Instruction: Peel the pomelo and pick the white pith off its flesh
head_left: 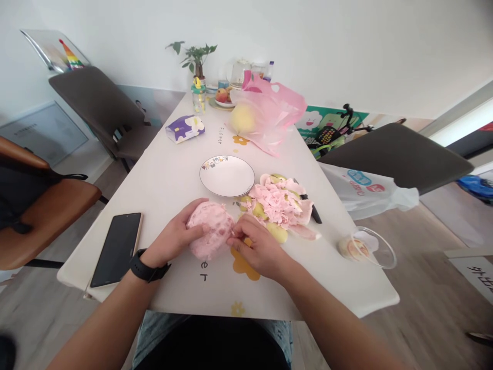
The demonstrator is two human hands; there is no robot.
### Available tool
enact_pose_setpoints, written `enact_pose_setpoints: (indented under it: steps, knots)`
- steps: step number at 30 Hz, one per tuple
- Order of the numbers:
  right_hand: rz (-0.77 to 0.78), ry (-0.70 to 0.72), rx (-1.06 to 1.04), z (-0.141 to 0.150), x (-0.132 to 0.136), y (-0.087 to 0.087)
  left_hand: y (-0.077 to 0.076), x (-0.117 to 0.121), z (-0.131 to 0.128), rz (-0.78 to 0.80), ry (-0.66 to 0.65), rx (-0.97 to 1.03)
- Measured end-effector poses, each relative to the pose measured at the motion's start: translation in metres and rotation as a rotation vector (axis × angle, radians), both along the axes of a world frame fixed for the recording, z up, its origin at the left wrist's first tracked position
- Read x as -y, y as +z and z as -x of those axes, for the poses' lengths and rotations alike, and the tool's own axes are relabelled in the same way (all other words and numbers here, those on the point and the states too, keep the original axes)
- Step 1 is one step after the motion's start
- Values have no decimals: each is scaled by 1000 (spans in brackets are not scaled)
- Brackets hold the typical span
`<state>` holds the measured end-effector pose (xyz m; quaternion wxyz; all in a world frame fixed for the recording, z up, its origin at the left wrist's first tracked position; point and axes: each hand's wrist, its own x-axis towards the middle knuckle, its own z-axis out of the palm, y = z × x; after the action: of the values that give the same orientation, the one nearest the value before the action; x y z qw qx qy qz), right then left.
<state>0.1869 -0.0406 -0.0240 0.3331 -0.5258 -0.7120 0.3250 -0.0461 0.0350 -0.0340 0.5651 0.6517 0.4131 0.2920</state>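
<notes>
A peeled pomelo [211, 226], pink with bits of pith on it, is held just above the table near its front edge. My left hand [181, 228] wraps round its left side, thumb across the front. At the fruit's right side, my right hand [259, 245] pinches the pith with thumb and fingers; the exact bit between the fingertips is hidden. Beyond the right hand lies a heap of pomelo peel [279, 203], pink pith and yellow-green rind mixed. A white plate [227, 177] with a cartoon rim is behind the pomelo.
A black-handled knife [315, 209] lies partly under the peel. To the left is a phone [117, 249]; a plastic tub [372, 247] stands at the right edge. Farther back are a tissue pack [185, 128] and a pink bag [269, 115] with a yellow fruit. Chairs flank the table.
</notes>
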Motion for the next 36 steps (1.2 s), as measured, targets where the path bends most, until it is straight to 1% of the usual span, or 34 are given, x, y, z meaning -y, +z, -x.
enact_pose_setpoints:
  steps: [4,6,10,14,16,19,21,23,25,28,29,31,33,36]
  knots:
    - [61,-89,-83,5,3,-6,0,0,1,-9,-10,29]
    - [40,-102,-62,7,4,-6,1,1,0,-9,-6,33]
    - [-64,-93,45,9,4,0,1,1,-1,4,3,48]
    - [-97,-71,137,8,2,4,1,1,-1,22,10,57]
    - [-124,-30,179,8,2,4,1,0,-1,11,24,38]
    - [-195,36,176,8,3,1,1,0,-1,-15,36,14]
    - [-217,34,132,9,4,-2,0,0,-1,-10,36,25]
    - [-192,-4,58,9,4,-5,-1,0,-1,11,41,47]
    - [-139,-76,-7,10,4,-6,-2,-1,-1,26,50,70]
    - [-9,-218,-50,12,2,-5,-3,-2,0,32,39,109]
    - [46,-243,-85,13,1,-5,-3,-3,0,33,31,116]
    - [144,-244,-217,14,-1,-2,-2,-4,1,30,25,112]
    - [206,-216,-351,16,-3,3,-1,-4,1,19,29,96]
    - [278,-232,-418,18,-7,12,-1,-3,1,3,29,89]
